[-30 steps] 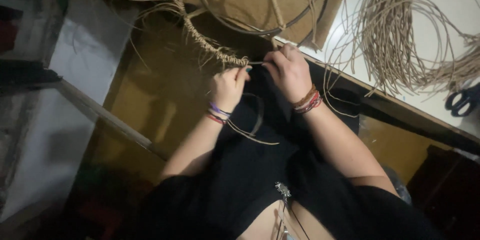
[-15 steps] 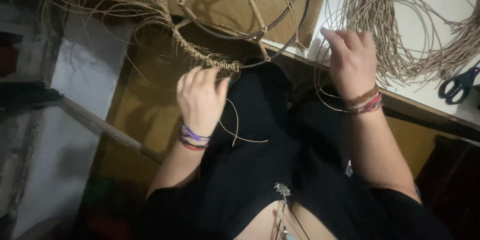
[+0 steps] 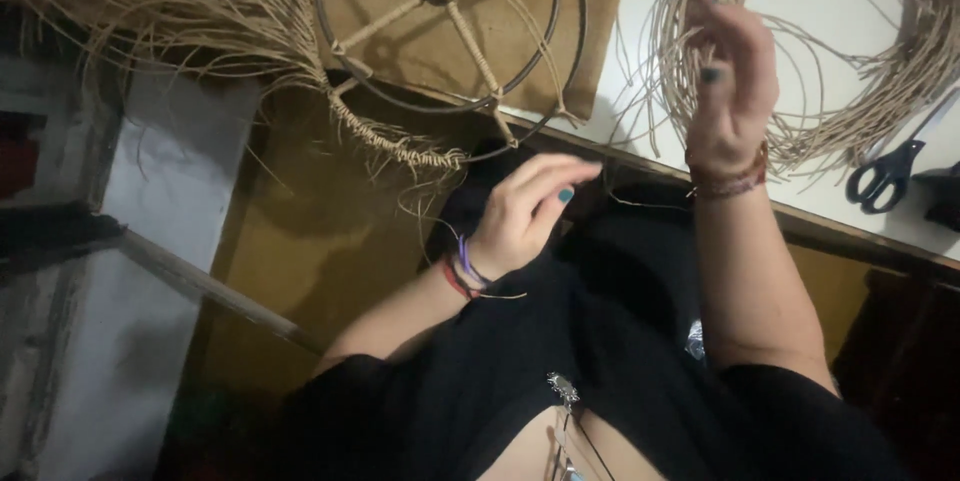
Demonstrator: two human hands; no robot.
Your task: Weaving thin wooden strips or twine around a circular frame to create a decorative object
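I see the left hand (image 3: 525,216) loosely curled at the braided tan straw edge (image 3: 400,146) below the dark round metal wire frame (image 3: 450,26); whether it pinches a strand, I cannot tell. Right hand (image 3: 730,91) raised over the coiled pale reed strands (image 3: 800,71), fingers loose, apparently drawing one. Reed looks light, springy, brittle; best pinched near the braid.

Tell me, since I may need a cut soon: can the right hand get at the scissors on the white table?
Probably yes. The right hand is raised over the coil of cane, and the scissors lie uncovered just beyond it on the white table, nothing between.

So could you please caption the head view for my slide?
Left hand beside woven fringe; right hand raised at cane coil.
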